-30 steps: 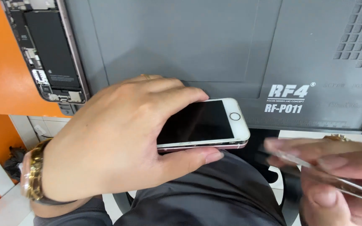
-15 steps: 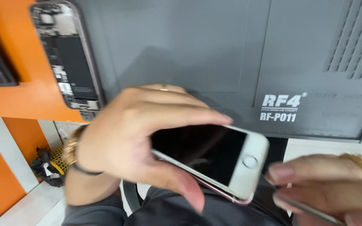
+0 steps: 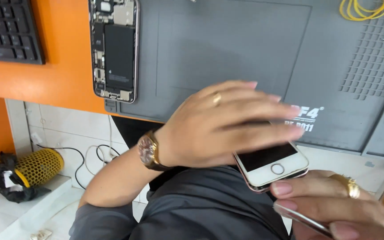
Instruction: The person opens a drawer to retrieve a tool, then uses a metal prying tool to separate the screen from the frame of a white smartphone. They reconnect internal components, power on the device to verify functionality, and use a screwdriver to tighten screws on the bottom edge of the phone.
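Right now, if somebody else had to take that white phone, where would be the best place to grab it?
By the two long edges near the end with the round button, coming from the lower right. On the white phone, only that end shows; the left hand covers the rest. It looks thin and flat, so pinching the edges probably suits it. The right hand, holding a thin metal tool, crowds that side.
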